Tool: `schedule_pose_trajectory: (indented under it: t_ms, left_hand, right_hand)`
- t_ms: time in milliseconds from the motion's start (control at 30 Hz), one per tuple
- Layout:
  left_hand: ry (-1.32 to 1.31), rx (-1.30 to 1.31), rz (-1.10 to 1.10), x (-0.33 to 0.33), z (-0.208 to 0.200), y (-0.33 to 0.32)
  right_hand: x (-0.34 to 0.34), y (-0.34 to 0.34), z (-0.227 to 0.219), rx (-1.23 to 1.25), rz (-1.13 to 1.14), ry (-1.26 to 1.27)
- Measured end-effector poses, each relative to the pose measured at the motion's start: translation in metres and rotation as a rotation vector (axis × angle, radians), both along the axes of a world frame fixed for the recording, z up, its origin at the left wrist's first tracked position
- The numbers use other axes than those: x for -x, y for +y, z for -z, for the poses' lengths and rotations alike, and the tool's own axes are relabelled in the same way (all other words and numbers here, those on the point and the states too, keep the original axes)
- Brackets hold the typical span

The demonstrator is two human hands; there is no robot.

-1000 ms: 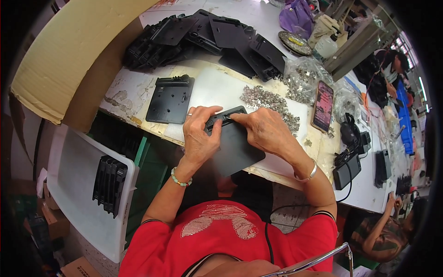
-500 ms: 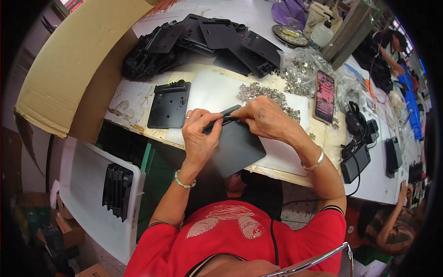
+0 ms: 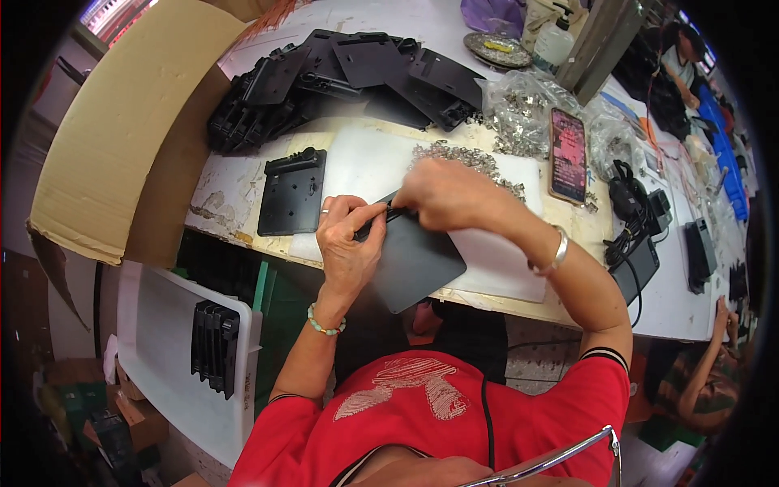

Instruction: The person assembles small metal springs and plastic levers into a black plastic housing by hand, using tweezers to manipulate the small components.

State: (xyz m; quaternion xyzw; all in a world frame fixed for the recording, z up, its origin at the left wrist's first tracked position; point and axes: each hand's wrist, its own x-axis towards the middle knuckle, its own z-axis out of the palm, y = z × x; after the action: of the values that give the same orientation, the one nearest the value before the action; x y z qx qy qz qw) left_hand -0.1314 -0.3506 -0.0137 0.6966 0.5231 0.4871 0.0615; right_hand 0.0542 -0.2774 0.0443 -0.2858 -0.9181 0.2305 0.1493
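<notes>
A flat black plastic panel (image 3: 418, 264) is tilted over the table's front edge, its near corner hanging out past it. My left hand (image 3: 350, 243) grips the panel's far left edge, thumb and fingers pinched there. My right hand (image 3: 446, 195) is closed at the same far edge, beside the left fingertips; its back hides whatever the fingers pinch. A second black panel (image 3: 293, 195), with a raised bar along its far edge, lies to the left. Small metal clips (image 3: 466, 157) are heaped just beyond my right hand on a white foam sheet (image 3: 357, 150).
Stacked black panels (image 3: 357, 65) fill the table's back, beside a cardboard box (image 3: 122, 122). A phone (image 3: 567, 154), bagged metal parts (image 3: 519, 114) and a cabled black adapter (image 3: 637, 268) lie right. A white bin (image 3: 162, 341) with black parts (image 3: 213, 349) stands lower left.
My right hand has turned over at the panel's far edge, its wrist and elbow swinging outward to the right. The left hand keeps its grip. The whole view has shifted slightly.
</notes>
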Motion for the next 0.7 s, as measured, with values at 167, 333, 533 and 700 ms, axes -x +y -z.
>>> schedule_pose_trajectory:
  t_ms: [167,333,533,700]
  left_hand:
    - [-0.026,0.001,0.020,-0.001,0.001,0.001]
    - [-0.026,-0.012,0.013,-0.003,0.002,0.001]
    - [-0.002,-0.017,0.048,-0.005,0.000,0.003]
    - [0.024,-0.048,0.044,0.001,0.004,0.004]
  right_hand:
    - [-0.013,0.028,-0.003,0.393,-0.053,-0.053]
    - [-0.018,0.037,0.015,0.453,-0.083,0.068]
    - [-0.016,0.038,0.012,0.443,-0.081,0.022]
    - [0.002,-0.001,-0.014,-0.146,-0.010,-0.064]
